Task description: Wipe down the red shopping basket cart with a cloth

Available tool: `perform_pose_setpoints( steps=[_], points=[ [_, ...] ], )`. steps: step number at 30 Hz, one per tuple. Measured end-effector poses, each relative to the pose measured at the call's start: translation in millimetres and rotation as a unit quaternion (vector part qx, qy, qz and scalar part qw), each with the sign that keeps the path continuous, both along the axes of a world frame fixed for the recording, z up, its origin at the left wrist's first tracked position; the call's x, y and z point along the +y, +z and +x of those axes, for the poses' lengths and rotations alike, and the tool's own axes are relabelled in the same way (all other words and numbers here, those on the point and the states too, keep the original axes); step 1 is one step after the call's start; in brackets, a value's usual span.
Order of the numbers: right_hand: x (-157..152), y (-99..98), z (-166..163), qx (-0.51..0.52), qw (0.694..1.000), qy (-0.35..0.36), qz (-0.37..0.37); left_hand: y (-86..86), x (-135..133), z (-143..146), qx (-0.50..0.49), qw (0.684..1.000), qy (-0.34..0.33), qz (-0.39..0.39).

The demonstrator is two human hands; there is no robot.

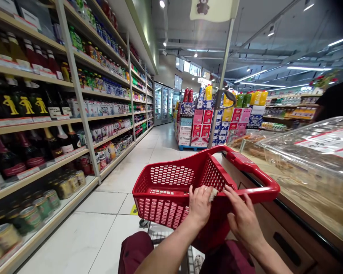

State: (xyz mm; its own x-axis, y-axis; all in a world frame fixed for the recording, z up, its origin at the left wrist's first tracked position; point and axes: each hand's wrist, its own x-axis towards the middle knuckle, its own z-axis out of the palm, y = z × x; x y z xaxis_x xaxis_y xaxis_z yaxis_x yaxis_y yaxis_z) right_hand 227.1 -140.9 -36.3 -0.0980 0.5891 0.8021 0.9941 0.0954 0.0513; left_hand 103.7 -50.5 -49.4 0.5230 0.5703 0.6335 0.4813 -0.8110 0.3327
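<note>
Red basket (171, 190): left hand (199, 205) pinches a pale scrap (213, 194) at its near rim; right hand (242, 219) beside, fingers loosely spread, empty.

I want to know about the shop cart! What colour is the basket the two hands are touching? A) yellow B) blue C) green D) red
D: the basket is red plastic with a red handle, and the left hand and the right hand both rest on its near rim, a small pale thing between them.
</note>
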Motion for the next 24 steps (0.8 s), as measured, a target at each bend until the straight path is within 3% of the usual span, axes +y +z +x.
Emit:
perform_pose_setpoints(
  steps=[3, 7, 13, 15, 18, 20, 24],
  points=[
    [-4, 0.5, 9, 0.023, 0.999, -0.03, 0.026, -10.0, 18, -36, 0.002, 0.998, -0.001, 0.066],
    [1, -7.0, -10, 0.059, 0.997, -0.037, 0.019, -13.5, 30, -95, 0.015, 0.991, 0.049, 0.12],
    [19, -22.9, -36, 0.048, 0.999, -0.014, -0.01, -24.6, 26, -79, 0.022, 0.986, 0.034, 0.16],
    [23, -24.8, -36, 0.038, 0.999, -0.005, -0.015, -29.2, 33, -98, 0.017, 0.985, 0.042, 0.169],
    [28, -21.8, -35, 0.034, 0.999, -0.013, -0.024, -32.2, 47, -152, 0.015, 0.979, 0.14, 0.149],
    [32, -17.1, -37, 0.034, 0.998, -0.039, -0.027, -33.1, 52, -170, 0.019, 0.974, 0.178, 0.14],
    [37, -9.5, -40, -0.014, 0.996, -0.07, -0.047, -37.1, 48, -147, 0.044, 0.976, 0.114, 0.177]
  ],
)
